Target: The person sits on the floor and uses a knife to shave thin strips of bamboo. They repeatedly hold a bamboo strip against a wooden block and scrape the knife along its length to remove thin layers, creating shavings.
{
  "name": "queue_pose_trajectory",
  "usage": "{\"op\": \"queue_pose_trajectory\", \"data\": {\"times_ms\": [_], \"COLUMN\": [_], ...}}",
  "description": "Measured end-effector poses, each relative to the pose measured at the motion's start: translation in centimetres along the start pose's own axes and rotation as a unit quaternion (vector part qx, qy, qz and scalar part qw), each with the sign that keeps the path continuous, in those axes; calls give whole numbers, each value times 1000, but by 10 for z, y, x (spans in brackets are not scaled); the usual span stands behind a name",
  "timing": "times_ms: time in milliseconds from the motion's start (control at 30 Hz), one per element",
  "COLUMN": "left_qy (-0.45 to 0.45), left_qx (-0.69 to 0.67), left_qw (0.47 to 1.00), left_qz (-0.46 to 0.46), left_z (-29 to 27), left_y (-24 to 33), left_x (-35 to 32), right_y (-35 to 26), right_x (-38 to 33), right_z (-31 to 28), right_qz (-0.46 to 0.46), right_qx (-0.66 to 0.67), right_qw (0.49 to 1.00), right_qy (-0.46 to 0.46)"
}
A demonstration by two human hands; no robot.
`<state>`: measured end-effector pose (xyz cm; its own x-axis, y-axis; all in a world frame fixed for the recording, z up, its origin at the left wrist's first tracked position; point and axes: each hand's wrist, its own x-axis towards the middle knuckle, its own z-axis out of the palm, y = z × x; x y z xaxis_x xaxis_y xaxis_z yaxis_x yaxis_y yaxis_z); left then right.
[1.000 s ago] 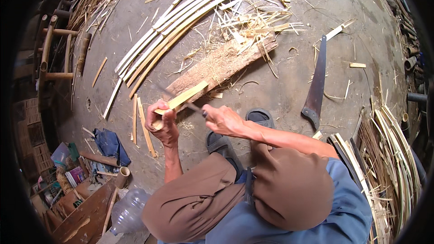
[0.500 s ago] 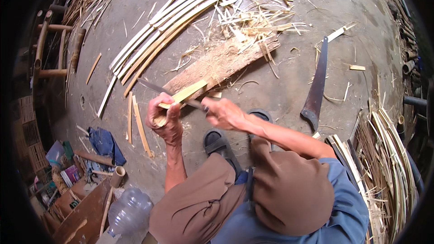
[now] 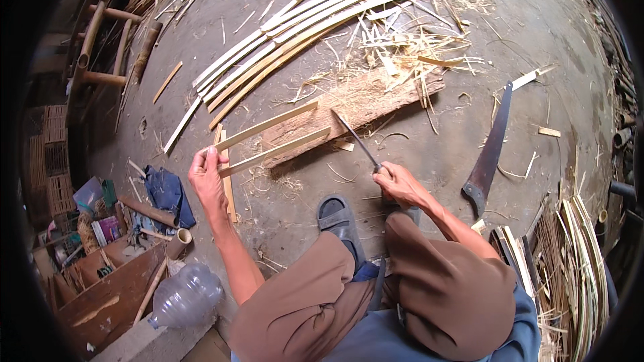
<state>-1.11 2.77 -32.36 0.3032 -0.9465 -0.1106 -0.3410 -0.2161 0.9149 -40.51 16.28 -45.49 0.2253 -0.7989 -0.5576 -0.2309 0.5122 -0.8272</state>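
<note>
My left hand (image 3: 209, 173) is closed on the near ends of two thin bamboo strips (image 3: 275, 123) that spread apart like a fork. Their far ends reach over a rough wooden board (image 3: 362, 99) on the floor. In my right hand (image 3: 397, 184) is the handle of a knife (image 3: 357, 137). Its narrow dark blade points away and to the left, apart from the strips, with the tip close to the board's near edge. Fingers wrap the handle and hide most of it.
Long bamboo strips (image 3: 268, 60) lie beyond the board, with shavings (image 3: 416, 43) at its far end. A handsaw (image 3: 492, 141) rests on the right, near a strip bundle (image 3: 580, 248). At left are a plastic jug (image 3: 188, 293), a blue cloth (image 3: 169, 194) and a wooden box (image 3: 107, 288).
My hands have moved apart, and the knife has come away from the bamboo. The piece in my left hand now shows as two separated strips. The view has shifted slightly.
</note>
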Motion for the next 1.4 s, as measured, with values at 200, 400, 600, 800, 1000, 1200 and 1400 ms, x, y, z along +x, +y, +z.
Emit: {"op": "queue_pose_trajectory", "data": {"times_ms": [200, 400, 600, 800, 1000, 1200, 1400], "left_qy": [80, 33, 44, 27, 39, 32, 40], "left_qx": [-41, 4, -70, -88, -102, -95, -83], "left_qw": [992, 995, 996, 995, 994, 995, 995], "left_qz": [89, 95, 38, 35, 10, 29, 40], "left_z": [21, 56, 102, 116, 105, 107, 104], "left_y": [25, 34, 37, 45, 48, 47, 39], "left_x": [-11, -49, -69, -88, -85, -84, -79], "right_y": [-22, -27, -44, -27, -45, -31, -5], "right_x": [-22, -18, 5, 34, 17, 34, 47], "right_z": [23, 24, 60, 69, 60, 48, 38], "right_qz": [-92, -93, -225, -166, -176, -184, -112], "right_qx": [-69, -82, -67, -38, -48, -59, -45], "right_qw": [979, 979, 970, 980, 983, 978, 989], "right_qy": [167, 159, 62, 107, 33, 76, 91]}}
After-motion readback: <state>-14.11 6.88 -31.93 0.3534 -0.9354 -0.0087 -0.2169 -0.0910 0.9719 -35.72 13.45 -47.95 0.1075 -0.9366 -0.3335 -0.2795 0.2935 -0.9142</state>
